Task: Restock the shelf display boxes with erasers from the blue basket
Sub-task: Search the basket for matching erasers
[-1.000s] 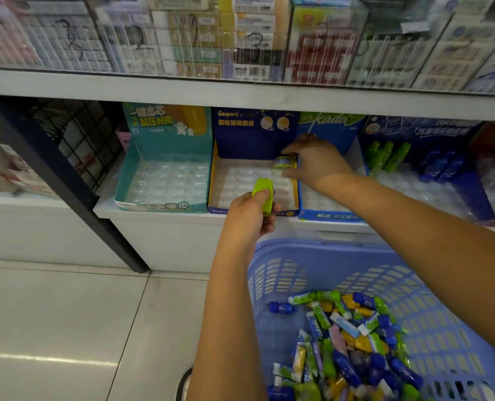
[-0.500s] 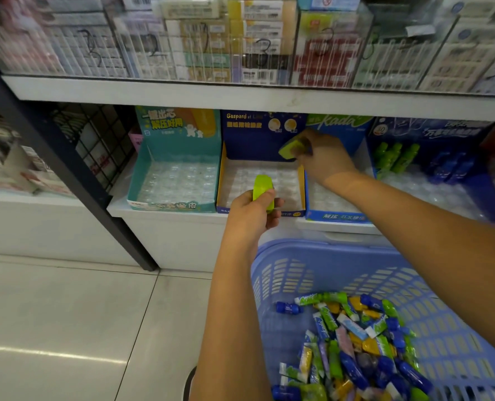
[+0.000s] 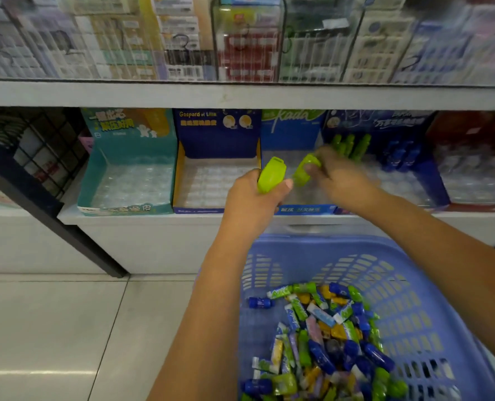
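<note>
Currently a green eraser [image 3: 271, 175] is gripped, long axis near upright, by the left hand [image 3: 252, 201] at the navy box's [image 3: 217, 137] right edge; a second eraser [image 3: 304, 169] is pinched by the right hand [image 3: 340, 180] just beyond.

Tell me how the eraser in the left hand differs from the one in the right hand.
The left eraser looks sharp, wrapped by the left hand; the right eraser is blurred, pinched by the right hand. The left eraser sits before the dark blue box; the right eraser is over the lighter blue box beside it. Both are lime green and rounded.
</note>
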Demonstrator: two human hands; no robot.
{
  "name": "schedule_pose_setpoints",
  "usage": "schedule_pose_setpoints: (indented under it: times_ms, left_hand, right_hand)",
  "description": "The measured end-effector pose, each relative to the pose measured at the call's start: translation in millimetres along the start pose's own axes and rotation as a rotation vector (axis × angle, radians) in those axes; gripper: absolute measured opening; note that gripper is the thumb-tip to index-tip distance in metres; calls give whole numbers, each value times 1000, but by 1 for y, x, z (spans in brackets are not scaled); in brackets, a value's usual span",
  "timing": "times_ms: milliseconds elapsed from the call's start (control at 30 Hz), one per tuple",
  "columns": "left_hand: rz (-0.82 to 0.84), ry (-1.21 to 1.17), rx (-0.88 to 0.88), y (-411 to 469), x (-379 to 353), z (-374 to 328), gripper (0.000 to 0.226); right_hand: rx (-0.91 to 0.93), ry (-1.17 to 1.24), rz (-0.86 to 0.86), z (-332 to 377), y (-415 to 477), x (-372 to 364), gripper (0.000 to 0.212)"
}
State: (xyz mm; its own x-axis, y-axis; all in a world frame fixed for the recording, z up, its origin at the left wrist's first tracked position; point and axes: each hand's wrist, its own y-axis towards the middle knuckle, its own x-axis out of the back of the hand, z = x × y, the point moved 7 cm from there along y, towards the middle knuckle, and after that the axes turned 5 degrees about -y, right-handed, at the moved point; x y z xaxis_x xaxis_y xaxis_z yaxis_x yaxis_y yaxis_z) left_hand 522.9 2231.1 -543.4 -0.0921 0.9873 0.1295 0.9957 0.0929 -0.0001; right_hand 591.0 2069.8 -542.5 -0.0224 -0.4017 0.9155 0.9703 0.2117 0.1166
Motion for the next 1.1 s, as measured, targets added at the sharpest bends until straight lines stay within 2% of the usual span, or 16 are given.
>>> schedule_pose_setpoints:
  times_ms: [67,167,367,500,600,667,733,800,867,967,1033,1100]
  left_hand:
    - [24,191,-45,0,-17,2,22]
    - [49,413,-113,-3,-34,2,26]
    - [92,525,-133,-4,-43,2,30]
    - [43,359,-89,-7,-32,0,33]
    - [-75,186,-71,-7,0,-6,26]
    - [-128,64,-24,-4,30,-10,21]
    - [-118,54,48,2,60,-15,21]
    - [13,179,172,8,82,-16,20]
    - [190,486,254,8,100,-15,19]
    - [369,985,136,4,122,-14,28]
    - [318,1060,51,0,143,-11,28]
    - [198,994,3,-1,168,-6,30]
  right_hand:
    - [85,-14,41,10,-5,-4,25]
    - [109,-17,77,12,-5,-2,21]
    - [117,-3,158,10,-8,0,20]
    - [112,55,63,10,-7,5,12]
    - [40,266,-121,16,-4,21,25]
    - [4,438,-151,29,2,24,29]
    - [40,468,-140,57,10,22,29]
    - [97,487,-110,92,18,14,30]
    - [146,522,-100,125,24,2,32]
    - [191,480,-125,163,39,-15,32]
    - [226,430,-125,185,50,-25,34]
    - [243,396,-108,204,63,-36,35]
